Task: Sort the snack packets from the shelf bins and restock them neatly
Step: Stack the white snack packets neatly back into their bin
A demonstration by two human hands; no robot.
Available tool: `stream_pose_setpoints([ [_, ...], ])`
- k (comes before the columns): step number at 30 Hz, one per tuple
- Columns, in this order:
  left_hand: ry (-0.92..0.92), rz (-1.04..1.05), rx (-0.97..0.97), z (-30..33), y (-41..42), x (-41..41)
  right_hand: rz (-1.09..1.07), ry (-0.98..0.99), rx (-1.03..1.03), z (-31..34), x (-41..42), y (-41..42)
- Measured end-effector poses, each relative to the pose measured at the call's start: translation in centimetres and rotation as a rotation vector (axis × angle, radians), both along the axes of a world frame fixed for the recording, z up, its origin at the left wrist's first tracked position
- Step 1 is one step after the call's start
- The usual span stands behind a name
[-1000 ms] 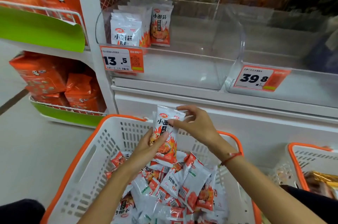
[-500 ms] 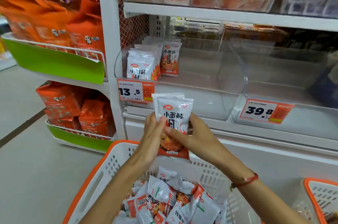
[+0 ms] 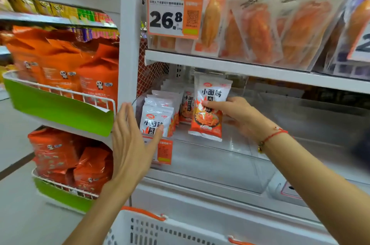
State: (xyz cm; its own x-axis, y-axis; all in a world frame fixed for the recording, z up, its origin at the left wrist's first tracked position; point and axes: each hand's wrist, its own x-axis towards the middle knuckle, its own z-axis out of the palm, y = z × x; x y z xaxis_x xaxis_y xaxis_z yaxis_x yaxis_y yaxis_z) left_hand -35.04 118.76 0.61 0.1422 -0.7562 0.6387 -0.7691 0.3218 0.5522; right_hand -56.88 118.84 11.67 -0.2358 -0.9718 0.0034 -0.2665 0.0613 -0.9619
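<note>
Right grip [image 3: 234, 112]: one snack packet [image 3: 210, 108]

The white basket [image 3: 160, 230] is chopped off at the bottom edge, contents unseen. The left hand [image 3: 130, 144] covers most of the lower price tag [image 3: 164, 151], and shelves at far left are just blur.

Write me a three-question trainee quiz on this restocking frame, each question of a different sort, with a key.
1. True or false: the left hand holds a packet.
2. Which hand holds the white-and-orange snack packet? A) the right hand B) the left hand C) neither
3. Fill in: the row of matching packets stands in the clear bin at its ___ end.

Key: 1. False, its fingers are straight, by the front packet of the row. 2. A. 3. Left.
</note>
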Motion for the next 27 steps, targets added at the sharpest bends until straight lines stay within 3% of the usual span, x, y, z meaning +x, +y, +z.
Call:
stream_pose_setpoints([
  [7,-0.009,0.047,-0.064,-1.2,-0.6,-0.4,0.141,0.098,0.181,-3.7,1.0,-8.8],
  [11,-0.006,0.079,-0.057,-1.1,-0.8,-0.1,0.048,0.303,0.071,-5.6,0.9,-11.0],
  [17,-0.038,0.075,-0.027,-1.1,-0.8,0.0,0.077,0.049,0.086,-6.3,-0.3,-12.3],
  [19,-0.037,0.070,-0.021,-1.1,-0.7,0.0,0.006,0.072,0.039,-6.6,-0.5,-13.0],
  [23,-0.038,0.060,-0.011,-1.1,-0.7,0.2,-0.137,0.317,-0.007,-7.2,-0.6,-14.3],
  [27,-0.038,0.056,-0.001,-1.1,-0.6,0.3,-0.074,0.291,-0.045,-7.5,-0.5,-14.7],
])
